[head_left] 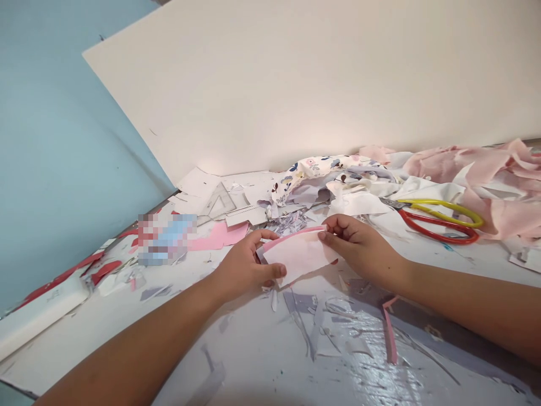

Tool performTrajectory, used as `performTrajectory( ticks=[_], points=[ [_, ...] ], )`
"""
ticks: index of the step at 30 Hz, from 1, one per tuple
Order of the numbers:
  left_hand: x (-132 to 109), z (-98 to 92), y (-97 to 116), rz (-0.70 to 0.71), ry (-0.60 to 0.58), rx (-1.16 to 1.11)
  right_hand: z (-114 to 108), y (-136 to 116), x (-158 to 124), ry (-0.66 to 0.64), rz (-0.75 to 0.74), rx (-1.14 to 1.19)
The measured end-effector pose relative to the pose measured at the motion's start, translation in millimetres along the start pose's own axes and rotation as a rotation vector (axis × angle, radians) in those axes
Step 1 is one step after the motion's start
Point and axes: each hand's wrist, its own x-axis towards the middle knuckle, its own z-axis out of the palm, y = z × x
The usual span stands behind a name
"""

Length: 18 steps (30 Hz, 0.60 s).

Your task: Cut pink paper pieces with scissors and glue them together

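A thin, flat white piece with a pink layer showing along its top edge is held up in the middle; I cannot tell whether it is paper or cloth. My left hand grips its left end, thumb in front and fingers behind. At the upper right corner, my right hand pinches it between thumb and fingers. Beyond my right hand lie scissors with one yellow handle and one red handle; their blades are mostly hidden by white cloth.
Thin offcuts and a pink strip litter the near tabletop. Floral cloth and pink cloth are heaped behind. A clear set square and pink scraps lie left, below a leaning white board.
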Motion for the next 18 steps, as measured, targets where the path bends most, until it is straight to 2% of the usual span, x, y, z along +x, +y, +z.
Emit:
performTrajectory(
  ticks=[7, 14, 18],
  points=[
    [2.7, -1.8, -3.7, 0.001, 0.039, 0.058, -0.4, 4.3, 0.1, 0.01, -0.032, -0.033],
    [1.6, -1.7, 1.1, 0.017, 0.046, 0.06, -0.7, 3.9, -0.2, 0.033, 0.002, 0.037],
    [0.9, -1.1, 0.6, 0.027, 0.038, 0.063, 2.3, 12.1, 1.6, 0.029, -0.027, 0.035]
  ],
)
